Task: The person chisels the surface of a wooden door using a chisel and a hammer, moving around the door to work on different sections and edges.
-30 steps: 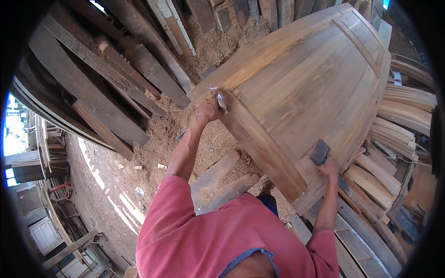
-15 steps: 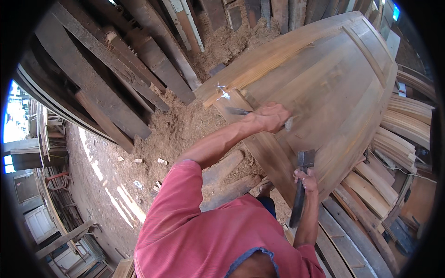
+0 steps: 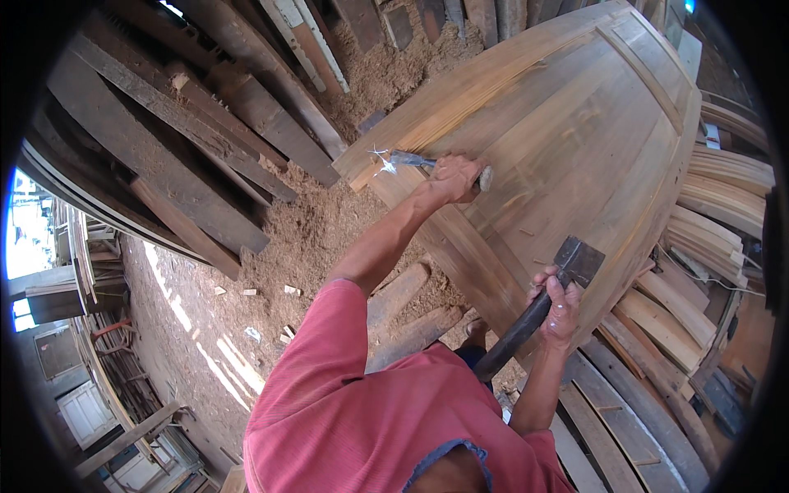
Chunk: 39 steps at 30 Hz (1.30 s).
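Your left hand (image 3: 454, 177) grips a chisel (image 3: 411, 158), tip on the wooden hull (image 3: 575, 140) seam just beyond your knuckles. Right hand (image 3: 559, 300) holds a mallet (image 3: 542, 300) low, beside the hull. Risk: a glancing blow striking your knuckles, or the chisel skidding. No containers in view

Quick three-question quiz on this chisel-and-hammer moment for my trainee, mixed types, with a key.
1. True or false: the left hand holds a chisel against the wooden hull.
2. What does the right hand hold? A) saw B) hammer C) brush
3. Is the hammer head touching the chisel?

Key: 1 true; 2 B; 3 no, it is apart, lower on the hull.
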Each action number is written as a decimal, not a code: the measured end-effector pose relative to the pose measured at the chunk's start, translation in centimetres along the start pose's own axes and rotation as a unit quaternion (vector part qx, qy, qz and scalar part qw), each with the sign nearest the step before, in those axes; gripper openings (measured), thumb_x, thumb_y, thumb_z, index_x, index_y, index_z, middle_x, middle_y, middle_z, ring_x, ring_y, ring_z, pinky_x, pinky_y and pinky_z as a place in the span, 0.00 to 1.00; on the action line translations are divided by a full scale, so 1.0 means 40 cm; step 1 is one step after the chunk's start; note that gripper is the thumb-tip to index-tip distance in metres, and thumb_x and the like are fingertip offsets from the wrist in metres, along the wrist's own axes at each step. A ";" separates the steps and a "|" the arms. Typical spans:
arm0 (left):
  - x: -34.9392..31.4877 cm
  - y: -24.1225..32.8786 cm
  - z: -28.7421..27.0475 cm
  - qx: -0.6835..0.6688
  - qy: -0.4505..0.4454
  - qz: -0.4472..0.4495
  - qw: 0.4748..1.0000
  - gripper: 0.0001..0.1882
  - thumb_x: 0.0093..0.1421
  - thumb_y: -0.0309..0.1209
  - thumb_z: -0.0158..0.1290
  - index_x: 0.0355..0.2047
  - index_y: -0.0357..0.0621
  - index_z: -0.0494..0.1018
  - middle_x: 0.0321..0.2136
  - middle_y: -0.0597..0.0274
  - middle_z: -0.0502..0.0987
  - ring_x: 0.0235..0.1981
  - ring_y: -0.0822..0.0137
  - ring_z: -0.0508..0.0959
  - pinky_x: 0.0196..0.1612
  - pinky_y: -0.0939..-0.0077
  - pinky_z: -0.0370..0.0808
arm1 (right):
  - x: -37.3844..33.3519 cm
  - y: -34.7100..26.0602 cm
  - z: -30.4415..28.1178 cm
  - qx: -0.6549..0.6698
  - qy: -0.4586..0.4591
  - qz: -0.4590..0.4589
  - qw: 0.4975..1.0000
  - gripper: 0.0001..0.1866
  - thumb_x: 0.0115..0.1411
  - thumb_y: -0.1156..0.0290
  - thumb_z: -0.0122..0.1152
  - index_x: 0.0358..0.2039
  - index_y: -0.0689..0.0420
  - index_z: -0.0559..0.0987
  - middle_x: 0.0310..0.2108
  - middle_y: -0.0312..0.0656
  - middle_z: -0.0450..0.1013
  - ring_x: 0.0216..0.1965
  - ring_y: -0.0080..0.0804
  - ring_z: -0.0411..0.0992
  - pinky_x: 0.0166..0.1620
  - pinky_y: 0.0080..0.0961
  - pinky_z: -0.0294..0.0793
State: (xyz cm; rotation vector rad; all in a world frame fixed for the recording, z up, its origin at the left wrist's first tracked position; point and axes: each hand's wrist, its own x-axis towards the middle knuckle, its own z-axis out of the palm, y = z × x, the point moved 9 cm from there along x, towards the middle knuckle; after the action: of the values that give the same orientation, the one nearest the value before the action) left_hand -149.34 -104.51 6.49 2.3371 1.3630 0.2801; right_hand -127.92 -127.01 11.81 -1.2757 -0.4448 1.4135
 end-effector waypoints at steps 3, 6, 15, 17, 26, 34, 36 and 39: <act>-0.003 -0.005 -0.012 -0.029 0.011 0.006 1.000 0.22 0.48 0.35 0.63 0.46 0.59 0.75 0.31 0.55 0.82 0.40 0.47 0.81 0.41 0.52 0.78 | -0.009 -0.037 -0.024 0.020 0.014 -0.032 0.999 0.12 0.65 0.68 0.63 0.46 0.58 0.76 0.28 0.35 0.73 0.23 0.22 0.72 0.24 0.20 0.75; -0.017 -0.005 -0.050 -0.050 0.057 0.026 0.997 0.20 0.47 0.33 0.62 0.43 0.60 0.75 0.31 0.57 0.82 0.38 0.50 0.82 0.39 0.50 0.78 | -0.023 -0.099 -0.025 -0.002 0.035 -0.095 0.995 0.12 0.66 0.68 0.61 0.47 0.59 0.76 0.28 0.35 0.72 0.23 0.21 0.70 0.25 0.20 0.73; -0.079 -0.008 -0.039 -0.038 0.105 0.093 0.989 0.25 0.42 0.32 0.66 0.44 0.61 0.76 0.31 0.61 0.80 0.38 0.53 0.81 0.40 0.57 0.77 | -0.066 -0.231 0.018 -0.041 0.171 -0.318 0.932 0.12 0.71 0.69 0.56 0.49 0.63 0.75 0.30 0.36 0.71 0.28 0.23 0.69 0.32 0.20 0.72; -0.082 -0.005 -0.038 -0.044 0.119 0.102 0.987 0.25 0.42 0.32 0.66 0.44 0.61 0.76 0.31 0.62 0.80 0.38 0.53 0.81 0.41 0.58 0.77 | -0.066 -0.214 0.050 -0.076 0.214 -0.335 0.915 0.13 0.71 0.68 0.56 0.49 0.65 0.75 0.30 0.36 0.70 0.29 0.24 0.69 0.33 0.20 0.72; -0.088 -0.026 -0.061 -0.055 0.087 0.058 0.993 0.25 0.43 0.34 0.66 0.45 0.60 0.76 0.34 0.63 0.81 0.40 0.52 0.81 0.42 0.54 0.77 | 0.139 0.189 0.264 -0.286 0.035 -0.003 0.958 0.09 0.66 0.72 0.59 0.31 0.63 0.74 0.22 0.39 0.71 0.23 0.26 0.72 0.26 0.28 0.70; -0.086 0.003 -0.025 -0.005 0.036 0.040 0.999 0.27 0.44 0.34 0.66 0.47 0.60 0.76 0.32 0.59 0.82 0.40 0.52 0.82 0.40 0.52 0.77 | 0.141 0.137 0.327 -0.576 0.040 -0.262 0.773 0.12 0.63 0.71 0.62 0.30 0.67 0.72 0.21 0.45 0.73 0.19 0.29 0.71 0.26 0.35 0.73; -0.099 -0.008 -0.029 -0.023 0.062 0.048 0.997 0.27 0.44 0.34 0.66 0.48 0.61 0.76 0.32 0.59 0.82 0.40 0.52 0.82 0.40 0.53 0.77 | 0.142 0.114 0.299 -0.454 0.024 -0.135 0.880 0.13 0.63 0.71 0.63 0.30 0.67 0.72 0.21 0.44 0.72 0.18 0.30 0.71 0.26 0.35 0.73; -0.101 0.015 -0.026 -0.037 0.053 0.054 0.996 0.27 0.44 0.34 0.66 0.48 0.62 0.75 0.32 0.59 0.82 0.40 0.51 0.82 0.41 0.52 0.77 | 0.124 0.108 0.249 -0.279 0.027 -0.070 0.957 0.09 0.64 0.73 0.60 0.32 0.64 0.71 0.19 0.39 0.70 0.17 0.27 0.69 0.22 0.30 0.71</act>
State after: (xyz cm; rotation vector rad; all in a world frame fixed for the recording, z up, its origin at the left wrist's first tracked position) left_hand -151.26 -108.00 7.86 2.3677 1.2535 0.4862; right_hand -137.45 -120.21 9.47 -1.6875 -0.9233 1.1658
